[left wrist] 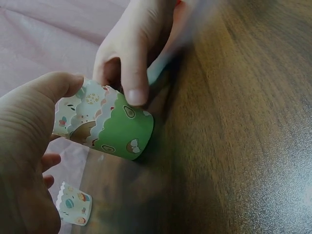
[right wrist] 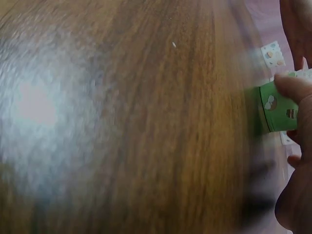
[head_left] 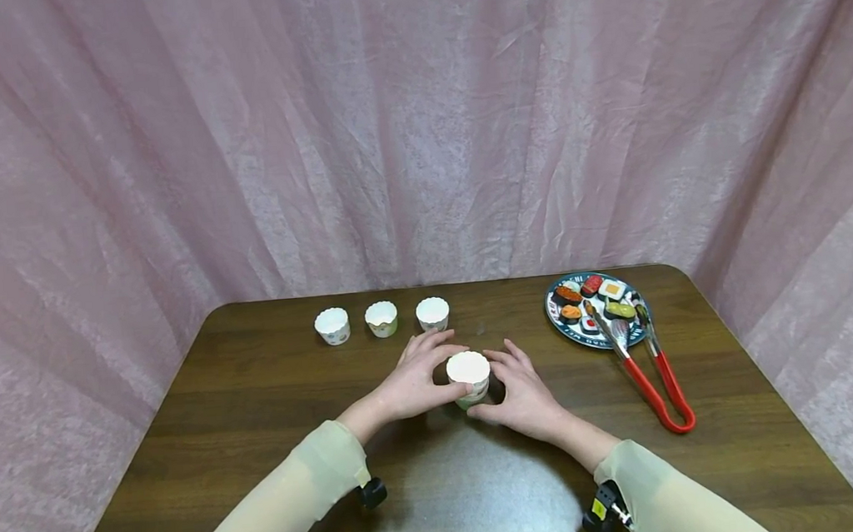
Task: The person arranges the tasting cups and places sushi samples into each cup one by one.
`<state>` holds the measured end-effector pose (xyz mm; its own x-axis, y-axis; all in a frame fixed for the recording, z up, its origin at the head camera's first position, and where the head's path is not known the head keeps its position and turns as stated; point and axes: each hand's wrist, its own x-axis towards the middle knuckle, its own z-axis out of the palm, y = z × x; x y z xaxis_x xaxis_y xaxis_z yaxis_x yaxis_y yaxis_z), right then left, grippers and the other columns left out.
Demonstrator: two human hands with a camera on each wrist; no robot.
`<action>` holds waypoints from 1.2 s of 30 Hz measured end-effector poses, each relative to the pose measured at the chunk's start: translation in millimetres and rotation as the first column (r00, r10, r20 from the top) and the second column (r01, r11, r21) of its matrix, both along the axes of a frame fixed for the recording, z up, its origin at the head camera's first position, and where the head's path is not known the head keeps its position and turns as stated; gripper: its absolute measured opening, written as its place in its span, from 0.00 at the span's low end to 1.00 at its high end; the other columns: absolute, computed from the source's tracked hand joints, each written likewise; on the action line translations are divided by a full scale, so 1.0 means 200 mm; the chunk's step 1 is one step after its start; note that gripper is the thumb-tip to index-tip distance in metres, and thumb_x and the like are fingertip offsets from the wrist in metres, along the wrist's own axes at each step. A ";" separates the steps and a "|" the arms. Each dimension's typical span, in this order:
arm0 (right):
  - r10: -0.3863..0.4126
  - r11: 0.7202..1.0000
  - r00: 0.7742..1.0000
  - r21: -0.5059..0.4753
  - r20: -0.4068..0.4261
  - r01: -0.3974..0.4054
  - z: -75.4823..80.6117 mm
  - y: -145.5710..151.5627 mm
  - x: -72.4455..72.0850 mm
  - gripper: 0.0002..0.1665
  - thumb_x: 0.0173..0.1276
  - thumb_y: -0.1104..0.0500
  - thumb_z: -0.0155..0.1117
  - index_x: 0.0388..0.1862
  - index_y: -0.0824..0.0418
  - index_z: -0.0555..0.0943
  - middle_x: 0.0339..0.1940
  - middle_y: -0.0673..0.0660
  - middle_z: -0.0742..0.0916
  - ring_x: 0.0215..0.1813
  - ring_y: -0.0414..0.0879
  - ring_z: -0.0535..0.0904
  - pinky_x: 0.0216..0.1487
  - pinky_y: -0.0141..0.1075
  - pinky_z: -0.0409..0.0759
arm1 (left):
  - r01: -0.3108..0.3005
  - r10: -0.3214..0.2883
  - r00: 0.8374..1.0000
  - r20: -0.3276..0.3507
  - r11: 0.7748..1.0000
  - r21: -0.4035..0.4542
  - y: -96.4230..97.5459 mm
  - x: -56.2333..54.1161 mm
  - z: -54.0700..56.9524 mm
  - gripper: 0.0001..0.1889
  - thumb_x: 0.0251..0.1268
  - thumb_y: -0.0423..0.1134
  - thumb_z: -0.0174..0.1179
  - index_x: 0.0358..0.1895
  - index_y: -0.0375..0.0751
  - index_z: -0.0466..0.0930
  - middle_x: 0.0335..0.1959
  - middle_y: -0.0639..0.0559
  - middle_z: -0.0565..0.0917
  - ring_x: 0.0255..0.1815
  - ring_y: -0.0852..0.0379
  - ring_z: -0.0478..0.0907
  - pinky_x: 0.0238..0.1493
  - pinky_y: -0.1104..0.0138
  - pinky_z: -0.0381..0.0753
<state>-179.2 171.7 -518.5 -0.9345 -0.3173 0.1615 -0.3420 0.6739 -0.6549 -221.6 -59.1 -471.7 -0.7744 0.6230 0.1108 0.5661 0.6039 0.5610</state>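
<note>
A nested stack of paper cupcake cups (head_left: 469,369) stands at the middle of the table between both hands. Its lowest cup is green with avocado prints (left wrist: 127,127); paler scalloped rims (left wrist: 90,114) rise out of it. My left hand (head_left: 422,381) pinches the upper cups, thumb on the near side and fingers behind. The right hand (head_left: 521,396) grips the green cup (right wrist: 279,108) lower down, its thumb against the wall. Behind the left fingertips stands a single paper cup (head_left: 433,311), partly covered by them.
Two more paper cups, one white (head_left: 333,327) and one with a green base (head_left: 381,320), stand in a row at the back left. At the back right a patterned plate (head_left: 561,325) bears several sushi pieces. Red-handled tongs (head_left: 650,390) lie across it, handles reaching onto the table (head_left: 245,447).
</note>
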 end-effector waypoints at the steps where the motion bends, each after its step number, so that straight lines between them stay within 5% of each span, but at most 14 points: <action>1: -0.002 1.000 1.000 0.006 0.000 0.002 0.00 0.00 0.00 0.43 0.56 0.40 0.79 0.66 0.59 0.80 0.74 0.62 0.73 0.82 0.64 0.46 0.76 0.64 0.51 | -0.001 0.001 1.000 -0.001 1.000 0.005 0.00 0.00 0.00 0.31 0.62 0.60 0.67 0.67 0.55 0.78 0.78 0.49 0.64 0.81 0.44 0.48 0.76 0.39 0.45; 20: -0.019 0.998 0.999 0.063 -0.047 0.022 -0.04 -0.01 -0.02 0.39 0.54 0.41 0.81 0.61 0.57 0.83 0.72 0.60 0.76 0.82 0.64 0.48 0.77 0.63 0.51 | -0.014 0.016 0.999 -0.040 0.999 0.047 -0.01 -0.01 0.04 0.30 0.59 0.65 0.69 0.61 0.55 0.80 0.78 0.45 0.63 0.82 0.40 0.48 0.77 0.40 0.44; 29: -0.038 0.998 0.999 0.051 -0.037 0.040 -0.03 -0.02 -0.01 0.33 0.53 0.41 0.81 0.52 0.59 0.85 0.72 0.60 0.76 0.82 0.64 0.48 0.77 0.62 0.51 | -0.038 0.041 0.998 -0.037 0.996 0.078 -0.03 -0.03 0.14 0.31 0.60 0.66 0.68 0.62 0.54 0.79 0.79 0.48 0.62 0.82 0.43 0.46 0.76 0.38 0.46; 36: -0.041 0.997 0.999 0.060 -0.032 0.043 -0.03 -0.03 -0.01 0.38 0.53 0.39 0.81 0.55 0.61 0.84 0.72 0.60 0.76 0.82 0.63 0.49 0.77 0.61 0.53 | -0.080 0.083 0.995 -0.060 0.996 0.049 -0.06 -0.10 0.21 0.34 0.61 0.67 0.66 0.66 0.54 0.77 0.79 0.50 0.61 0.83 0.47 0.43 0.75 0.36 0.47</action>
